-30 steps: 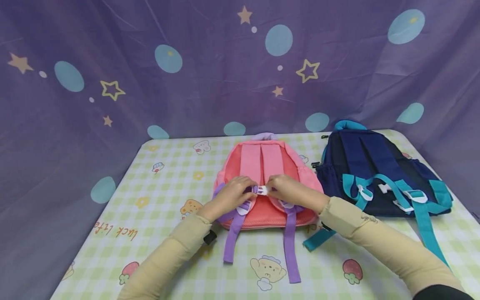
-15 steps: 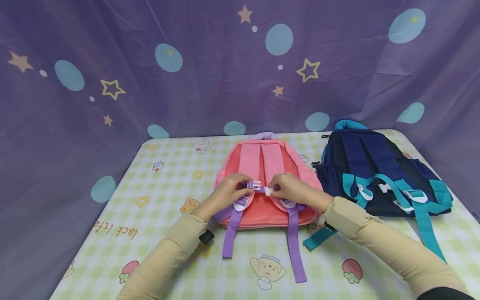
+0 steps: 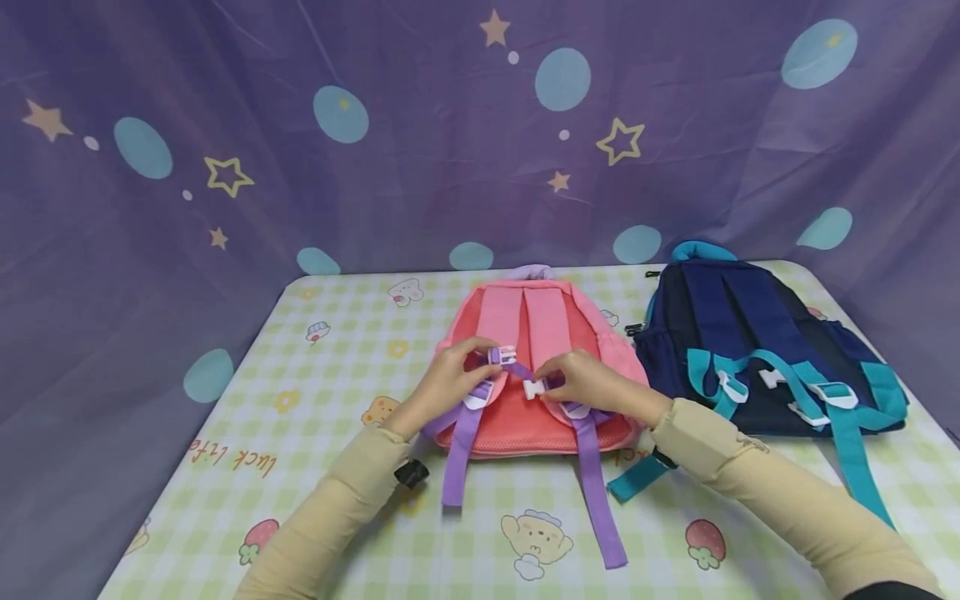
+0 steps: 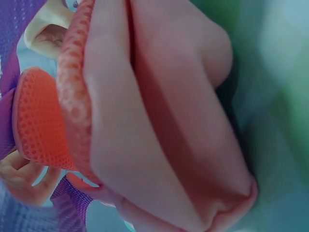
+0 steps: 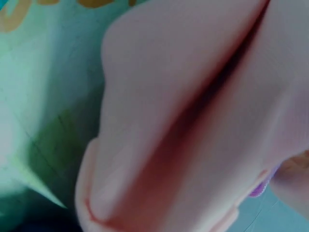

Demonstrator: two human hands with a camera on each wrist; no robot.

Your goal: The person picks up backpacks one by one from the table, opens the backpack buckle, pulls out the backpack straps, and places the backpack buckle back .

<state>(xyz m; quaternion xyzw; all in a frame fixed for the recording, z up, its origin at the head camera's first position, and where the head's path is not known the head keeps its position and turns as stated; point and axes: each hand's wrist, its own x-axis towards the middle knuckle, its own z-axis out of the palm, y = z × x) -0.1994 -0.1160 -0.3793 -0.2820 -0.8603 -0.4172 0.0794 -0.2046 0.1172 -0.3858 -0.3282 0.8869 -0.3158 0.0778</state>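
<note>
A pink backpack (image 3: pixel 551 321) with purple straps lies back-side up at the middle of the table. My left hand (image 3: pixel 444 383) pinches one half of its white side-release buckle (image 3: pixel 504 356) on the purple strap. In my right hand (image 3: pixel 587 382) is the other white buckle half (image 3: pixel 534 388), held lower and to the right. The two halves are apart, with purple strap visible between them. In the left wrist view, the pink fabric (image 4: pixel 159 106) fills most of the picture, with parts of a hand at the left edge. Pink fabric (image 5: pixel 193 116) hides most of the right wrist view.
A navy backpack (image 3: pixel 742 308) with teal straps and white buckles lies at the right, beside the pink one. Its loose teal strap end (image 3: pixel 637 479) reaches under my right forearm. Both bags lie on a green checked tablecloth (image 3: pixel 337 358). A purple curtain (image 3: pixel 420 192) hangs behind.
The buckle halves were together or nearly so and are now apart. My left hand has moved up and left with its half; the right half now sits slightly lower.
</note>
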